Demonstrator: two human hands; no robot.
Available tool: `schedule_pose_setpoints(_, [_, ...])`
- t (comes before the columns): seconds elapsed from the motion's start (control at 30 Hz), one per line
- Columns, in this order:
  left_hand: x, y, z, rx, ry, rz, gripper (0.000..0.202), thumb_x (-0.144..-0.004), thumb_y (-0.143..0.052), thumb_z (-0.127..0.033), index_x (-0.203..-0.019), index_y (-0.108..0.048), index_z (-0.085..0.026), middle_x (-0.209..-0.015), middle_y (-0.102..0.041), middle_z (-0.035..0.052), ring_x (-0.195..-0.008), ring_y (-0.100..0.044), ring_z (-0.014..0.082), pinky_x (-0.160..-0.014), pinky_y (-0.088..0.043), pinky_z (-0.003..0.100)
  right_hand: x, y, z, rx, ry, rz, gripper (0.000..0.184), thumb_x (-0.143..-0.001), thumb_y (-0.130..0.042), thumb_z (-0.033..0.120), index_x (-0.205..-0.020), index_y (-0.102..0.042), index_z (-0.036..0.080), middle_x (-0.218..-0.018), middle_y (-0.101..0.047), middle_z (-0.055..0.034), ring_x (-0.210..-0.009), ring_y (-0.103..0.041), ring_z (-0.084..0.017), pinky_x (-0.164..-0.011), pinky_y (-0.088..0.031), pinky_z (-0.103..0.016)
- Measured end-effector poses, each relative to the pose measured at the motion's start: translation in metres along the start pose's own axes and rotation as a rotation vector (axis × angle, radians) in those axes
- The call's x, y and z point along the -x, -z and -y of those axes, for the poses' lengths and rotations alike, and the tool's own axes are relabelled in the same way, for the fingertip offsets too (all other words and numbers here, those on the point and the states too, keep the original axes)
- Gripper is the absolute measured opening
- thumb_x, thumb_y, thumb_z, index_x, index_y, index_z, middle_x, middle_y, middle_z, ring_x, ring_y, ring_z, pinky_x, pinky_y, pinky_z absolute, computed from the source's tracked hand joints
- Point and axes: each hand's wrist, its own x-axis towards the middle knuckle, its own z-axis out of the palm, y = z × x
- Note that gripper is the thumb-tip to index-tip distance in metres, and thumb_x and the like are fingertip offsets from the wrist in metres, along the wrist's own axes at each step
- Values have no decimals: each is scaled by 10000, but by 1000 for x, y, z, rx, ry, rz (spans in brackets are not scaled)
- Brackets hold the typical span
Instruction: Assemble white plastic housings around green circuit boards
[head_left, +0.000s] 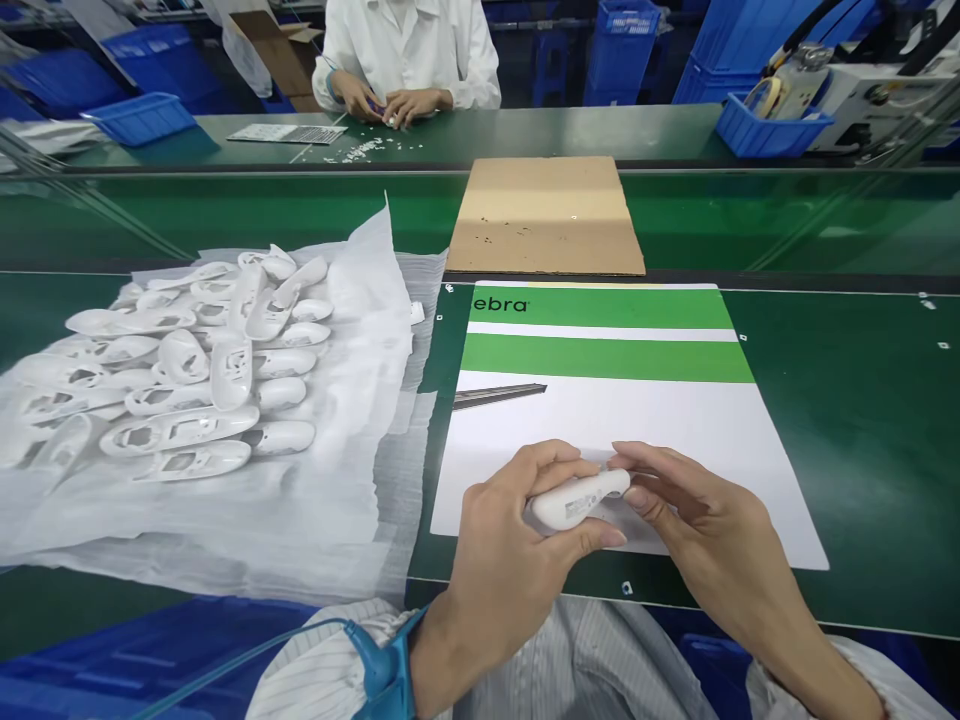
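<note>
A small, glossy white plastic housing, long and rounded with faint grey marking on its side, is held over the white part of the mat. My left hand wraps round its wide end, thumb below and fingers behind. At the narrow end, my right hand has its thumb and fingertips closed about the tip. Beyond my left hand lies a pair of metal tweezers on the mat. To the left, many similar white plastic shells are heaped on white foam sheeting.
A cardboard sheet with tiny dark specks lies past the mat. Across the green bench, a person in a white coat handles small white pieces. Blue trays stand there too. A blue wrist strap with a cord circles my left wrist.
</note>
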Motion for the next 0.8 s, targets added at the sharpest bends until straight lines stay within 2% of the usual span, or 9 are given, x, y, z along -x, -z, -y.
schedule_pose_setpoints(0.13, [0,-3,-3,-47,-25,-12,428,-704,-850,-338,-1064,-624,-290,-1014,-763,-59,-956,-708,178,-822,-573,276,1,1,-3,-34,-35,23,301,-910,-617,388,-1197,-678,316,-1132,-723,-27,-982,-701,-194,-760,-623,-284])
schedule_pose_setpoints(0.23, [-1,-3,-7,-66,-32,-10,395,-718,-838,-360,-1051,-637,-293,-1016,-757,-60,-948,-710,167,-791,-575,245,1,1,0,-52,-95,95,388,-892,-632,438,-1259,-650,315,-1189,-703,-40,-1034,-676,-214,-784,-613,-299])
schedule_pose_setpoints(0.33, [-14,6,-15,-227,-74,141,414,-747,-805,-395,-1118,-638,-321,-981,-752,-56,-887,-712,175,-711,-568,246,-4,6,10,-14,-134,236,461,-906,-594,484,-1336,-601,316,-1146,-711,-39,-961,-671,-206,-773,-593,-301])
schedule_pose_setpoints(0.43, [-54,22,-26,-548,-215,311,498,-714,-805,-439,-1176,-650,-337,-958,-741,-12,-882,-703,244,-662,-542,294,-12,21,18,193,-133,306,442,-939,-518,511,-1321,-615,312,-924,-726,-20,-744,-635,-172,-655,-548,-287])
schedule_pose_setpoints(0.5, [-95,31,-30,-681,-282,370,446,-742,-761,-491,-1141,-680,-310,-938,-730,22,-852,-697,263,-649,-522,312,-22,40,21,371,-113,322,420,-935,-514,513,-1280,-645,311,-903,-721,-20,-722,-622,-172,-642,-525,-292])
schedule_pose_setpoints(0.57, [-138,33,-27,-700,-334,343,372,-834,-670,-480,-1134,-677,-260,-973,-721,45,-883,-685,262,-713,-520,332,-35,64,20,517,-75,357,391,-922,-535,496,-1236,-675,310,-991,-726,-32,-798,-643,-192,-690,-524,-306])
schedule_pose_setpoints(0.63, [-173,31,-16,-686,-440,169,316,-900,-592,-395,-1139,-657,-198,-1020,-707,81,-969,-654,277,-814,-506,374,-53,93,16,604,-48,416,371,-917,-542,487,-1197,-700,302,-1025,-731,-38,-837,-659,-208,-699,-521,-310])
schedule_pose_setpoints(0.7, [-197,26,2,-674,-519,16,245,-927,-536,-303,-1088,-651,-158,-1070,-689,111,-1049,-614,288,-903,-480,415,-77,124,12,613,-54,482,384,-918,-532,506,-1172,-716,286,-994,-740,-46,-810,-673,-210,-674,-523,-306])
schedule_pose_setpoints(0.8, [-209,21,27,-644,-593,-26,192,-949,-470,-233,-965,-649,-166,-1150,-665,106,-1149,-567,277,-1041,-400,454,-123,168,6,582,-122,491,425,-893,-565,528,-1192,-717,267,-1048,-736,-79,-841,-689,-218,-674,-534,-302])
